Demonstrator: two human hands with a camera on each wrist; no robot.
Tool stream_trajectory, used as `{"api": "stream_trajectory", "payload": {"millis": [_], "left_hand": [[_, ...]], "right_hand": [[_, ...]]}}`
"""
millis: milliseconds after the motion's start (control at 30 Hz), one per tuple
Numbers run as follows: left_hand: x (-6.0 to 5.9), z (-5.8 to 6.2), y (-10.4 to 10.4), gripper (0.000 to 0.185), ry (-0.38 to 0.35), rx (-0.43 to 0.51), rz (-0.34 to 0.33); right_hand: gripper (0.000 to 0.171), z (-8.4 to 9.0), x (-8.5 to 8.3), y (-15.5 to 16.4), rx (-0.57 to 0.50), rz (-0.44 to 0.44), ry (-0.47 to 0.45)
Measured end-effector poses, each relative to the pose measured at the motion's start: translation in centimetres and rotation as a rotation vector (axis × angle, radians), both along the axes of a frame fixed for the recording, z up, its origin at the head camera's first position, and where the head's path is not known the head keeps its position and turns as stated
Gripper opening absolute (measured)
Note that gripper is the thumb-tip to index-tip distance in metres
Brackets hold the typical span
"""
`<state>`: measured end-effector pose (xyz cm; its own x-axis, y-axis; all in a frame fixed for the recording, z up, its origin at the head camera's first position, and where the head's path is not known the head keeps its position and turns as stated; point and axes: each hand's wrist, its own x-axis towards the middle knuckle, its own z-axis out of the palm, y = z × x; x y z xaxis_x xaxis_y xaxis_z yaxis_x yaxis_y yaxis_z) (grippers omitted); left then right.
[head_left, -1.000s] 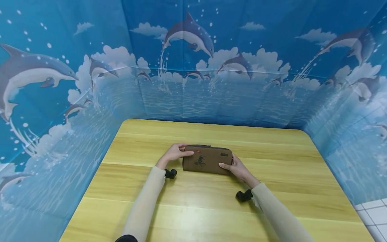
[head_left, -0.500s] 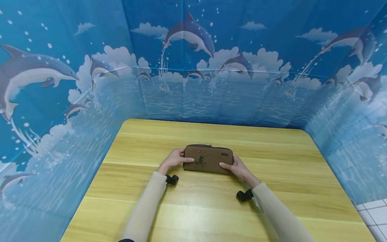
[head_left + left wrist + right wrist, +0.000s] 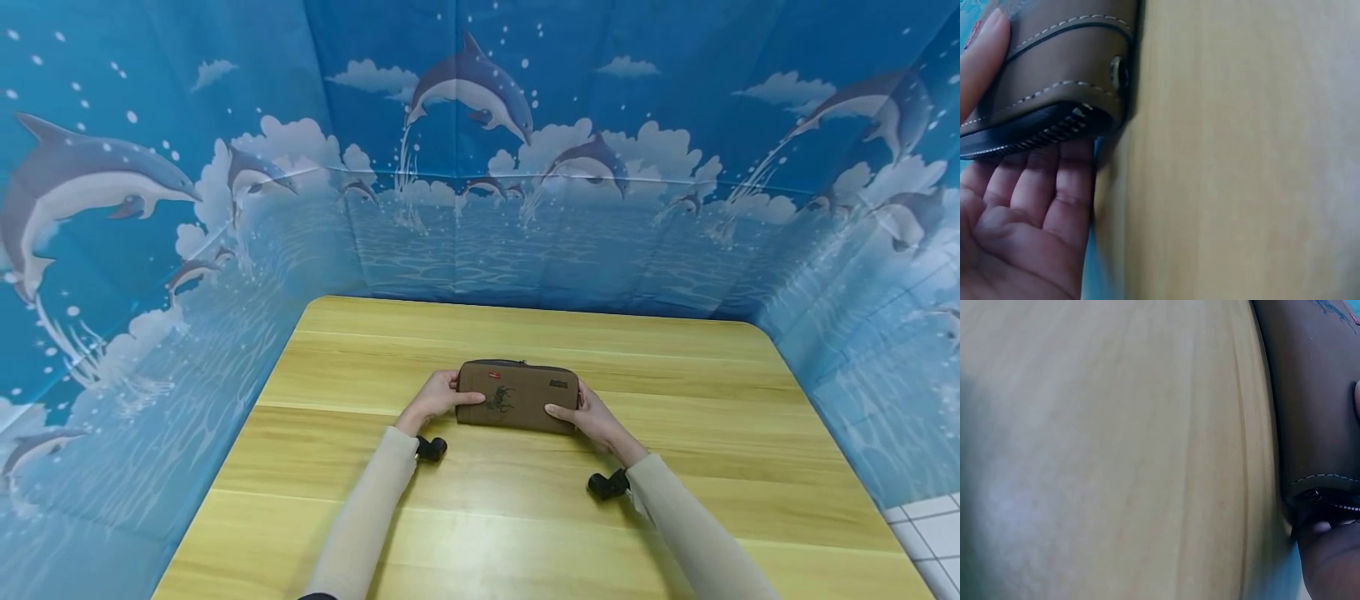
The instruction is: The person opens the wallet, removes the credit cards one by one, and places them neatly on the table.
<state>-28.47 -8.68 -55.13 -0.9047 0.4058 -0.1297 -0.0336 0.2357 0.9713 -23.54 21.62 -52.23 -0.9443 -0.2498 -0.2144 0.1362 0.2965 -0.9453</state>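
Observation:
A brown zip-around wallet (image 3: 528, 400) with a dark horse print and a small red tag stands on its long edge near the middle of the table, its front turned toward me. My left hand (image 3: 442, 397) grips its left end, thumb across the front and fingers behind. In the left wrist view the fingers (image 3: 1072, 187) reach behind the zipped end, beside a metal eyelet. My right hand (image 3: 594, 417) holds the right end the same way, thumb on the front. Only part of that hand shows in the right wrist view, below the wallet's stitched corner (image 3: 1319, 481).
The wood-grain table (image 3: 480, 517) extends on all sides of the wallet. A blue dolphin-print curtain (image 3: 480, 242) closes off the back and both sides. Black wrist cameras (image 3: 432, 450) hang below both sleeves. White floor tiles (image 3: 930, 525) show at the lower right.
My left hand has slid slightly down along the wallet's left end, its thumb now lower on the front. The wallet and right hand have barely moved.

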Motion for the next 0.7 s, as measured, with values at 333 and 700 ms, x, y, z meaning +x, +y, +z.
{"api": "stream_trajectory", "payload": {"millis": [333,700], "left_hand": [[0.4,-0.2,0.0,0.027,0.005,0.012,0.023],[0.9,1.1,-0.2,0.023,0.036,0.014,-0.01]], "right_hand": [[0.072,-0.2,-0.4,0.4,0.089,0.043,-0.006],[0.09,1.3,-4.1,0.8,0.166,0.033,-0.09]]}}
